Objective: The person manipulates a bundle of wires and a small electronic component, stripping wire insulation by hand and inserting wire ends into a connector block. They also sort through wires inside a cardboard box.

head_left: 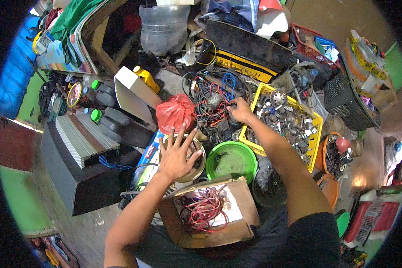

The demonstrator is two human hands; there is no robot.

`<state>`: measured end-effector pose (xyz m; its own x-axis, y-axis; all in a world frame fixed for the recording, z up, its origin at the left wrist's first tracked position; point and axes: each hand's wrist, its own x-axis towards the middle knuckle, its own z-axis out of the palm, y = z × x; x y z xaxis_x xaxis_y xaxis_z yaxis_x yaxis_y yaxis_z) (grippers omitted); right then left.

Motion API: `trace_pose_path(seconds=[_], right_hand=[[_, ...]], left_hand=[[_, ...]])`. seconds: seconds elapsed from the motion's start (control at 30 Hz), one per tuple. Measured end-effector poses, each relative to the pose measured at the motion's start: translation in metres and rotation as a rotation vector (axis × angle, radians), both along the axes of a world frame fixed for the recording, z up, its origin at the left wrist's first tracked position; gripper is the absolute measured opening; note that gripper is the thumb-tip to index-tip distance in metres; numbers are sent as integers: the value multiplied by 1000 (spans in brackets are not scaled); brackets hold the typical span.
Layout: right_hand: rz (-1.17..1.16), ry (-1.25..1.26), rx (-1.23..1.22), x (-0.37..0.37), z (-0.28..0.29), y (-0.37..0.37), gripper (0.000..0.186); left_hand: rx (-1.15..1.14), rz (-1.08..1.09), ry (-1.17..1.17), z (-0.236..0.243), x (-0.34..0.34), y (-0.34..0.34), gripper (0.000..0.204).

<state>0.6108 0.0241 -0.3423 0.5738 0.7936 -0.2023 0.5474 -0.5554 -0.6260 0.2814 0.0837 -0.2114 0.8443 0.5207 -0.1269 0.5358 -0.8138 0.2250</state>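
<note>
My left hand is spread wide, palm down and holding nothing, over a round container whose contents it partly covers. My right hand reaches forward into a tangled heap of cables in black, red and blue. Its fingers are bent together at the heap's right side; what they grip is too small to make out. A red plastic bag, knotted on top, sits left of the heap. Close to my body stands an open cardboard box with a bundle of reddish wires inside.
A green basin stands between my arms. Under my right forearm is a yellow crate full of small parts. Leftward are a black speaker-like cabinet bearing a ribbed metal amplifier case, and dark bottles with green caps.
</note>
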Motion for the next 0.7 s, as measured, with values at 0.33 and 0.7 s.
trace_pose_path(seconds=[0.33, 0.7], right_hand=[[-236, -35, 579, 2, 145, 8, 18], [113, 418, 1219, -132, 412, -86, 15]], left_hand=[[-1, 18, -60, 24, 1, -9, 68], [-208, -2, -616, 100, -7, -37, 76]])
